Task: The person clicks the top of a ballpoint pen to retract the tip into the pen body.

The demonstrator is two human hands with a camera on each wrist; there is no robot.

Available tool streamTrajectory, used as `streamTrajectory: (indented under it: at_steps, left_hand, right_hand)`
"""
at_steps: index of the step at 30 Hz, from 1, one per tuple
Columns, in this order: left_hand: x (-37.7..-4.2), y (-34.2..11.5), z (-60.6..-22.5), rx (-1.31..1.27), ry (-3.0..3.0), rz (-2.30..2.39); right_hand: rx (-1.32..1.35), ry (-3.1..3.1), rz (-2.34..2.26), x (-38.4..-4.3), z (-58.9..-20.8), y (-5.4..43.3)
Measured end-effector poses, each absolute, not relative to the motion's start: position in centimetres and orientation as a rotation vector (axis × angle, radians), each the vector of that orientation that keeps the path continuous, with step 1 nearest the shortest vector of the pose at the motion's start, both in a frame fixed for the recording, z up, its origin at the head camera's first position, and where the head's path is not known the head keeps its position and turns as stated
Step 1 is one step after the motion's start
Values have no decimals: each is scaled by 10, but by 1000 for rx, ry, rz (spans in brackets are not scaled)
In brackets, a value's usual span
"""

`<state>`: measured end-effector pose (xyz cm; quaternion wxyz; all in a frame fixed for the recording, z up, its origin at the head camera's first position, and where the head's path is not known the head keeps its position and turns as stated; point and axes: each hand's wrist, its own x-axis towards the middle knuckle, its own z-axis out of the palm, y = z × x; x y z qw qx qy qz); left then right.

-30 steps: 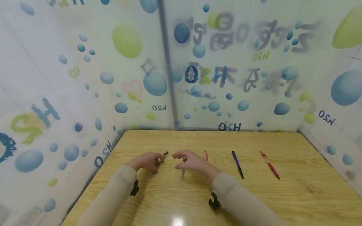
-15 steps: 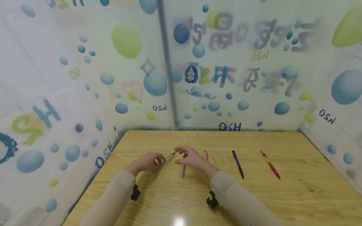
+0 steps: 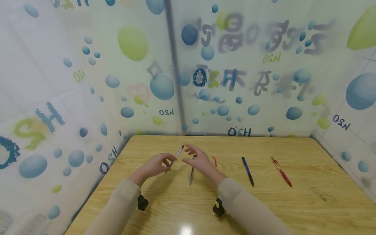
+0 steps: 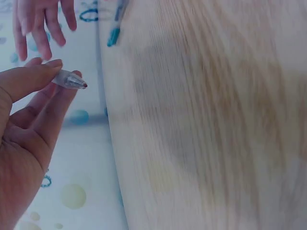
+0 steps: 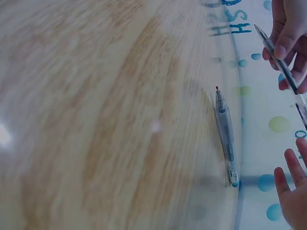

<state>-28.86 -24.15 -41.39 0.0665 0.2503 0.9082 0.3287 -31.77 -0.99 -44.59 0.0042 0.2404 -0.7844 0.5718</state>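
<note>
My left hand (image 3: 154, 168) pinches a slim clear-barrelled pen (image 3: 180, 151) with a dark end, raised above the table and slanted up toward the right. In the left wrist view its clear tip (image 4: 72, 80) pokes out past the thumb and fingers. Close to the pen's upper end is my right hand (image 3: 202, 160), fingers spread and slightly bent, with nothing held; the right wrist view catches its fingers (image 5: 297, 170) apart from the pen. Below the right hand a clear pen with a teal end (image 5: 225, 136) lies on the table, partly covered in the head view.
Further right on the wooden table (image 3: 188, 212) lie a red-ended pen (image 3: 214, 161), partly hidden by the right hand, a blue and black pen (image 3: 248, 171) and a red pen (image 3: 282, 172). A bubble-patterned curtain (image 3: 223, 65) surrounds the table's back and sides.
The left hand has lifted the pen off the table, bringing it up and right, its dark end rising. My right hand has shifted slightly up, staying near that end.
</note>
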Motion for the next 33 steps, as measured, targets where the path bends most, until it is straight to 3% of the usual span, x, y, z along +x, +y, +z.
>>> streamTrajectory:
  at_steps: [16, 24, 33]
  left_hand:
    - [-280, -216, -419, 809, 2683, 1173]
    - [-278, -207, -418, 775, 2671, 1239]
    - [-278, -202, -422, 810, 2644, 1298]
  right_hand:
    - [748, -2267, 1979, -317, -441, -19]
    - [757, -2277, 2015, -290, -404, -14]
    - [733, -2238, 2099, -314, -432, -16]
